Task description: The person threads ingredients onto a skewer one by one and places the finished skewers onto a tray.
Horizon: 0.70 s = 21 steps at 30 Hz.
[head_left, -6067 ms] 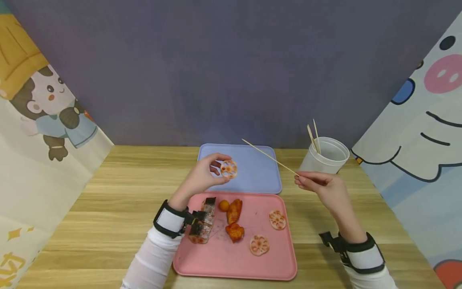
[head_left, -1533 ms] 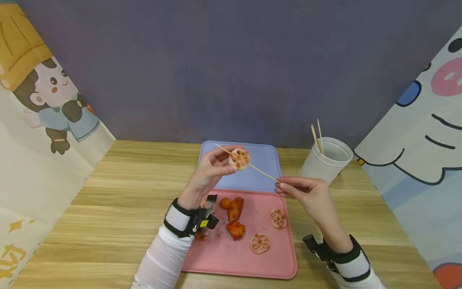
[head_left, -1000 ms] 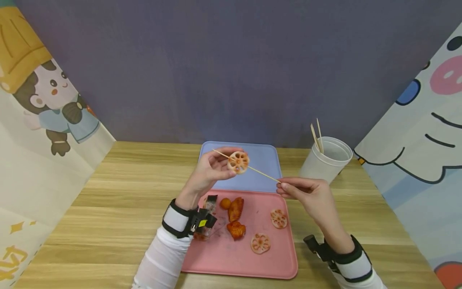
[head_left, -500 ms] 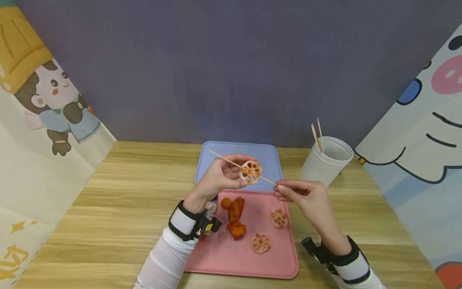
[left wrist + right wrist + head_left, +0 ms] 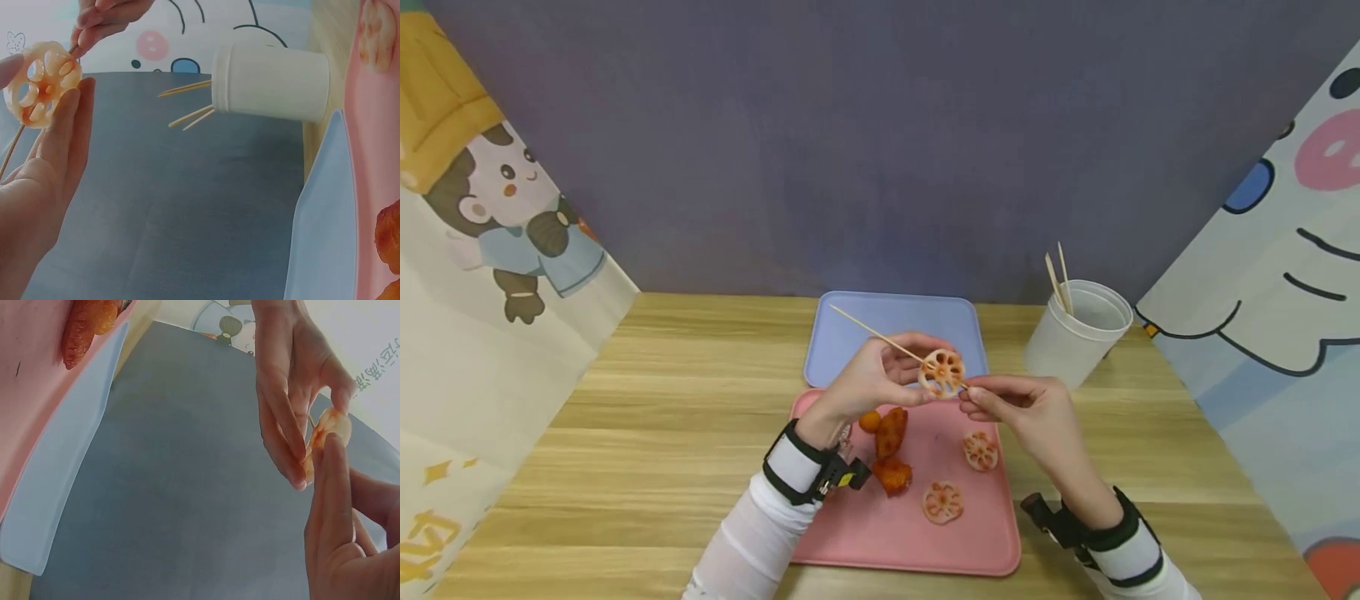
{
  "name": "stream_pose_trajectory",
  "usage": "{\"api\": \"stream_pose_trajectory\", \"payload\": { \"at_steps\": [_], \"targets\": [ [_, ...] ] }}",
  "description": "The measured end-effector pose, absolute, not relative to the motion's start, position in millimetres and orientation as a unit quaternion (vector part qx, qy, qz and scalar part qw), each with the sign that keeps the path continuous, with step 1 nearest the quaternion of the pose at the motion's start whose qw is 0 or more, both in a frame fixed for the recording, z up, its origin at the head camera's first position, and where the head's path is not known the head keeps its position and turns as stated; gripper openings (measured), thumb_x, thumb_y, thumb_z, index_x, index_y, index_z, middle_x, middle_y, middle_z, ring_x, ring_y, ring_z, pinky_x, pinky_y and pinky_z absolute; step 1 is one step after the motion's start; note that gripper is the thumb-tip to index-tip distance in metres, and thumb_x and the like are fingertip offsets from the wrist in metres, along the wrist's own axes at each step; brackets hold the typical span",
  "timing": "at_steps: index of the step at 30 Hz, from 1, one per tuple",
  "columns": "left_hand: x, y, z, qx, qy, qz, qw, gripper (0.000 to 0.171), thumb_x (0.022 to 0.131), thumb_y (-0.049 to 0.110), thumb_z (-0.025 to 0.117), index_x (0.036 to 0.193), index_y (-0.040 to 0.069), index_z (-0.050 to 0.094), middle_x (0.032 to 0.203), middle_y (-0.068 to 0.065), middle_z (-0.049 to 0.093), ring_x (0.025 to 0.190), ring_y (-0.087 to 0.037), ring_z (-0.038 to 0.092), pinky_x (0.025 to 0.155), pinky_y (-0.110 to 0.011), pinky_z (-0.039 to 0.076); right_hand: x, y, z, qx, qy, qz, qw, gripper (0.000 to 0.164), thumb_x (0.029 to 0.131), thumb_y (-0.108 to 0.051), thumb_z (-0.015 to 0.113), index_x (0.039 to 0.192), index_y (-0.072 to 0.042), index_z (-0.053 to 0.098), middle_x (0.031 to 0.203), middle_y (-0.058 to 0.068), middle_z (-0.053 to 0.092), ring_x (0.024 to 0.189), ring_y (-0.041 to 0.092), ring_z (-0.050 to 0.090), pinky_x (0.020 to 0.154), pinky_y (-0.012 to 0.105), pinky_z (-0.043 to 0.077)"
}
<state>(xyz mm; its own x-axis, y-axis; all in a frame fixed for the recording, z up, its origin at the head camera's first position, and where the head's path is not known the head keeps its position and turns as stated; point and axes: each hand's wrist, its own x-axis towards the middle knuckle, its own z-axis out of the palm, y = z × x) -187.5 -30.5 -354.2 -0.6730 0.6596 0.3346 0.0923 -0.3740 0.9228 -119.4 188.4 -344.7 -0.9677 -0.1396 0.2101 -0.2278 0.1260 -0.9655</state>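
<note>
Above the pink tray (image 5: 970, 546), my left hand (image 5: 874, 379) holds a lotus root slice (image 5: 942, 372) by its edges, between thumb and fingers. A thin wooden skewer (image 5: 871, 330) runs through the slice, its long free part pointing up and left past the left hand. Close beside the slice, my right hand (image 5: 1033, 412) pinches the skewer's other end between thumb and fingers. In the left wrist view the slice (image 5: 42, 85) faces the camera and the skewer emerges below it. The right wrist view shows both hands meeting at the slice (image 5: 331, 428).
On the pink tray lie lotus slices (image 5: 981, 451), a chicken wing (image 5: 891, 432), another browned piece (image 5: 892, 477) and an orange ball (image 5: 870, 422). My left wrist covers the tray's left side. Behind are a blue tray (image 5: 887, 310) and a white cup (image 5: 1063, 350) with skewers.
Six seconds ago slice and skewer were apart; now the skewer passes through the slice. Over the last second the slice has slid along it towards my right hand, the left hand moving right.
</note>
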Motion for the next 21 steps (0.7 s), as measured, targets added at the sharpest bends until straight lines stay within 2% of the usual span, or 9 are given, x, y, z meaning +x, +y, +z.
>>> {"api": "stream_pose_trajectory", "payload": {
  "at_steps": [21],
  "targets": [
    [-186.1, -31.2, -353.6, 0.362, 0.516, 0.753, 0.189, 0.054, 0.076, -0.009, 0.068, 0.127, -0.014, 0.048, 0.124, -0.016, 0.058, 0.109, -0.02, 0.062, 0.092, -0.032, 0.051, -117.9, 187.7, -342.5, 0.111, -0.757, 0.643, 0.032, 0.028, 0.088, -0.007, 0.066, 0.105, 0.014, 0.065, 0.083, 0.004, 0.074, 0.074, 0.019, 0.072, 0.067, 0.036, 0.057]
  ]
}}
